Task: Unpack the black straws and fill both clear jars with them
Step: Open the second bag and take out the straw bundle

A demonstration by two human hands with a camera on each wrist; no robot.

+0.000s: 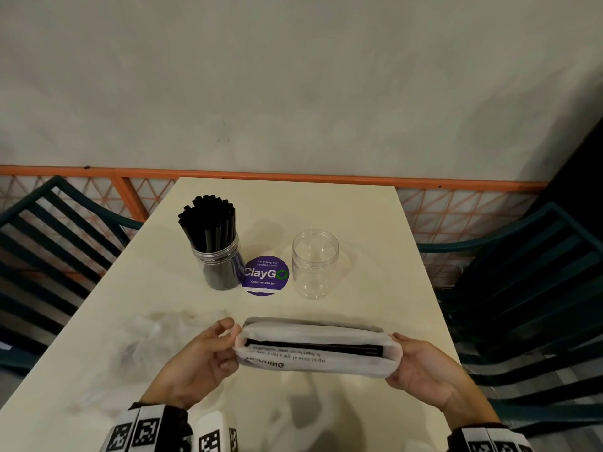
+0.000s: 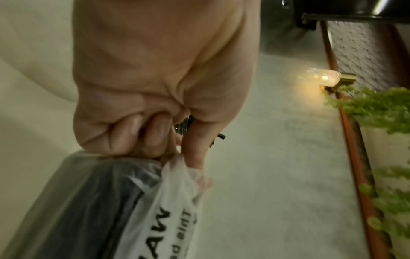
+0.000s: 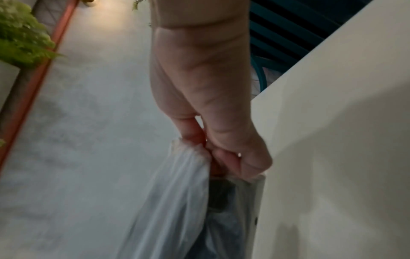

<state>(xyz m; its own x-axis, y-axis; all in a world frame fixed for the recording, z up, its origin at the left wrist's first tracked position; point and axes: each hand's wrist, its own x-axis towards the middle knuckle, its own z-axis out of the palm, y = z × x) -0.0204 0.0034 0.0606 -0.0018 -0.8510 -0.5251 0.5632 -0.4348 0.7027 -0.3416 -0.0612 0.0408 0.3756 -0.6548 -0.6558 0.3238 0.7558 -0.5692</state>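
A white plastic packet (image 1: 316,349) of black straws lies crosswise above the near part of the cream table (image 1: 359,223). My left hand (image 1: 208,350) pinches its left end and my right hand (image 1: 421,367) grips its right end. The left wrist view shows curled fingers (image 2: 155,131) bunching the packet (image 2: 155,201) plastic. In the right wrist view my fingers (image 3: 233,157) clamp the packet (image 3: 182,192) end. Further back, a clear jar (image 1: 220,262) stands packed with black straws (image 1: 208,220). An empty clear jar (image 1: 315,264) stands to its right.
A round purple sticker (image 1: 266,277) lies on the table between the jars. A crumpled clear wrapper (image 1: 156,327) sits at the left of my hands. Dark green slatted chairs (image 1: 49,243) flank the table, one on the right (image 1: 528,288). A grey wall rises behind.
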